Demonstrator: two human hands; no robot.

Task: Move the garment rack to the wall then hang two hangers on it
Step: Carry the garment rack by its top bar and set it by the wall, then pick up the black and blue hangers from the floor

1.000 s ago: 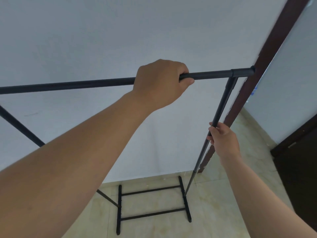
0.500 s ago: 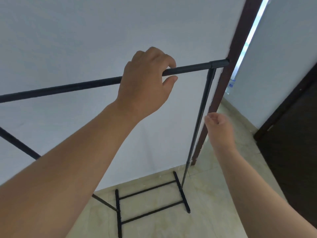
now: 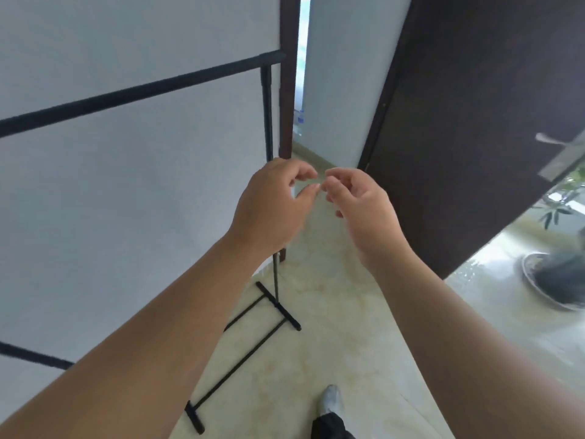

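The black metal garment rack (image 3: 139, 90) stands against the white wall (image 3: 95, 201) on the left, its top bar slanting up to the right and its base bars (image 3: 253, 340) on the floor. My left hand (image 3: 272, 204) hovers in front of the rack's right upright, fingers loosely curled and holding nothing. Close beside it is my right hand (image 3: 357, 207), also empty with its fingers apart; the fingertips of the two hands nearly meet. No hangers are in view.
A dark brown door (image 3: 474, 122) stands open on the right, with a metal handle (image 3: 557, 153). A brown door frame (image 3: 288, 74) runs beside the rack's end. Beyond the door lie a round dish (image 3: 550, 280) and plant leaves. My foot (image 3: 330, 403) is on the pale tiled floor.
My left hand has let go of the top bar and dropped down; my right hand came off the upright. Both hands now meet in front of me, and the view has swung right toward the door.
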